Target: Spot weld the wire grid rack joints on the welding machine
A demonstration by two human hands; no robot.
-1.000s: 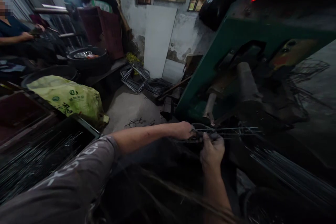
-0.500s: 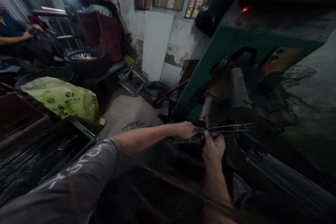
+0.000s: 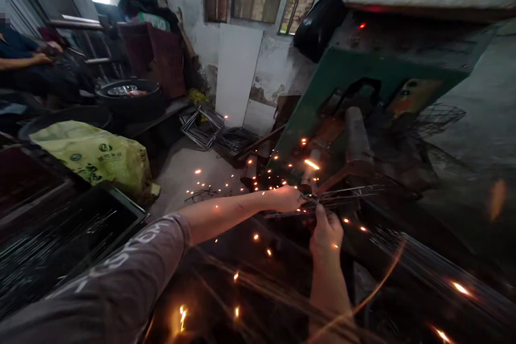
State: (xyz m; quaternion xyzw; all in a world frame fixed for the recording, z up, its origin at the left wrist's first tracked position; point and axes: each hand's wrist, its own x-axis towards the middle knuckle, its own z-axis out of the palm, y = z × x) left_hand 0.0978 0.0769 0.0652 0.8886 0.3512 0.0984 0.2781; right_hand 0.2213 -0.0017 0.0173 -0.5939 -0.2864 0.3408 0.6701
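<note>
Both arms reach toward a green welding machine. My left hand is closed around thin metal wires at the near end of its electrode arm. Close by on the right, my right hand pinches the same metal wires, thumb and fingers together. These wires lie roughly level between the hands and stretch out to the right. Orange sparks fly from around the electrode and scatter over my arms. The exact spot where wire meets electrode is dark and partly covered by my fingers.
A bundle of long wires lies at the right. Wire frames rest on the floor by the wall. At left are a yellow-green sack, a bin of metal rods, and a seated person.
Sparks now burst out around the electrode and my hands, where none showed before. The view has shifted slightly; both hands keep hold of the wires in nearly the same place.
</note>
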